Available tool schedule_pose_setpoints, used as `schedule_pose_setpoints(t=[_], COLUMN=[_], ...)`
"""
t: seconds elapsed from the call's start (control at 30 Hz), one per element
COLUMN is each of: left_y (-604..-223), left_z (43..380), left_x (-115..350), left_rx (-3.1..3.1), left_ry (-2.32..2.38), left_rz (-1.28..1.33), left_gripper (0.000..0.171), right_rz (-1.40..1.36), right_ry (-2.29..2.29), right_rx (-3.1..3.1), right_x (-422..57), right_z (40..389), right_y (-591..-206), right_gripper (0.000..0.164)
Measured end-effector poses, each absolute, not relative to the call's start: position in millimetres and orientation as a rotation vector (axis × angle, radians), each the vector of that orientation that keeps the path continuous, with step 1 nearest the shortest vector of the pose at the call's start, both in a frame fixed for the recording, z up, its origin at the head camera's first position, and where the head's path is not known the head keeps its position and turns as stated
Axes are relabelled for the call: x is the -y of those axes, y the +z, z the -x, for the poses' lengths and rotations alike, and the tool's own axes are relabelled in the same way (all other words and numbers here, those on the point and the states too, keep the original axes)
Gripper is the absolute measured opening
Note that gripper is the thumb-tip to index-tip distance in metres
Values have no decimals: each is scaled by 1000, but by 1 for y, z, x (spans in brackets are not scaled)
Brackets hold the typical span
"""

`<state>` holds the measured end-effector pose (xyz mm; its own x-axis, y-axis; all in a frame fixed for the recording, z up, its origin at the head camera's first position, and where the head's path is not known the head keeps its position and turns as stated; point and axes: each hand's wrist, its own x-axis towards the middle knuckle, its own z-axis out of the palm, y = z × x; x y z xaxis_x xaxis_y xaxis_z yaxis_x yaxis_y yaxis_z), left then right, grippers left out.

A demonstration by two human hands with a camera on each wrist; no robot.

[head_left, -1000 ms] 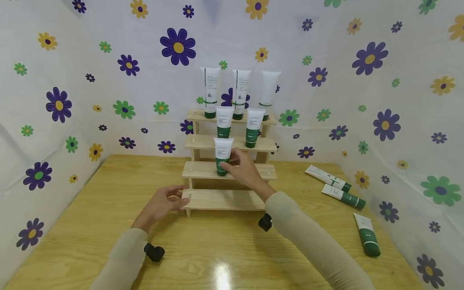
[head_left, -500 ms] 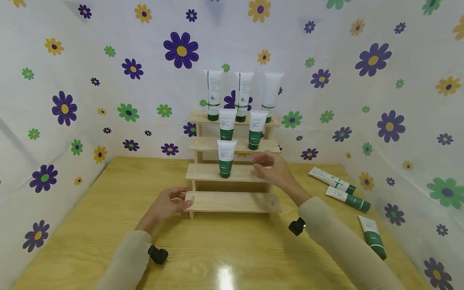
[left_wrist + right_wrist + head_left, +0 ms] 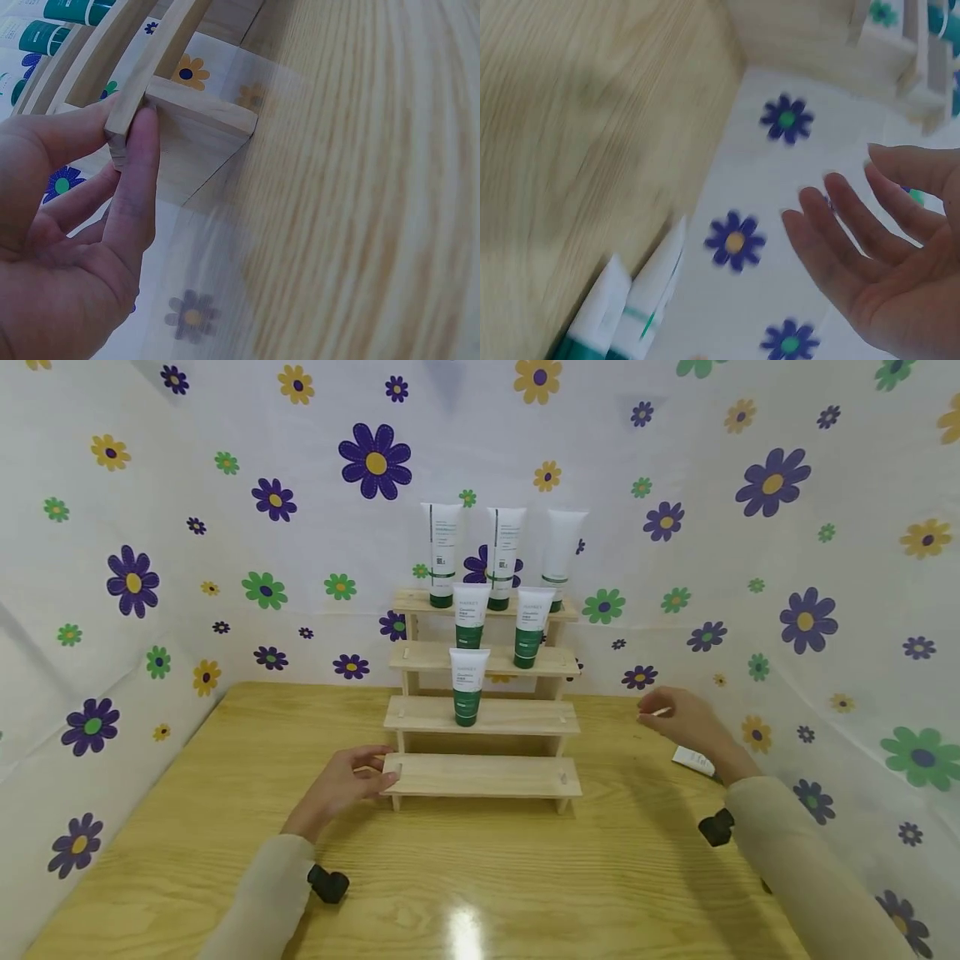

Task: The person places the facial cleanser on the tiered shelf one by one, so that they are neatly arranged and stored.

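My left hand [image 3: 341, 787] pinches the left end of the lowest step of a wooden tiered display stand [image 3: 480, 777]; the left wrist view shows thumb and fingers on either side of the board [image 3: 124, 124]. A white-and-green squeeze tube [image 3: 467, 687] stands cap-down on the second step from the bottom. Two similar tubes, a left one [image 3: 470, 615] and a right one [image 3: 534, 627], occupy the step above. Off to the right, my right hand [image 3: 688, 725] hovers with loosely bent fingers and holds nothing. Below it lies a tube [image 3: 693, 760], partly hidden by the wrist.
Three taller tubes, one of them in the middle [image 3: 504, 558], stand on the top step. Lying tubes [image 3: 649, 304] show beside the flowered cloth wall [image 3: 735, 240] in the right wrist view. My right forearm covers part of the wooden table [image 3: 510, 868].
My right hand has let go of the tube on the second step from the bottom and moved right, over the lying tubes. My left hand keeps its grip on the stand.
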<state>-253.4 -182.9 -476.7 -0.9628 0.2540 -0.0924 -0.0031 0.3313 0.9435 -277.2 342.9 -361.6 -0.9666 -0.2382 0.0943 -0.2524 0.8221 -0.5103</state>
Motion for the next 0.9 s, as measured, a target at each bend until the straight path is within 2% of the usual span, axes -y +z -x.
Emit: schedule_pose_setpoints(t=[0.27, 0.47, 0.9], left_y=[-475, -476, -476], left_z=[255, 254, 254], left_x=[181, 182, 183], left_rx=[-2357, -2339, -2344], left_ry=[1708, 1714, 1709], left_rz=[-223, -220, -251], left_gripper=[63, 63, 63], right_rz=[-262, -55, 141], right_ry=[578, 510, 497], right_rx=[3096, 3153, 3146], right_x=[-410, -443, -467], right_z=[276, 279, 265], right_y=[-380, -397, -411], right_gripper=[26, 25, 21])
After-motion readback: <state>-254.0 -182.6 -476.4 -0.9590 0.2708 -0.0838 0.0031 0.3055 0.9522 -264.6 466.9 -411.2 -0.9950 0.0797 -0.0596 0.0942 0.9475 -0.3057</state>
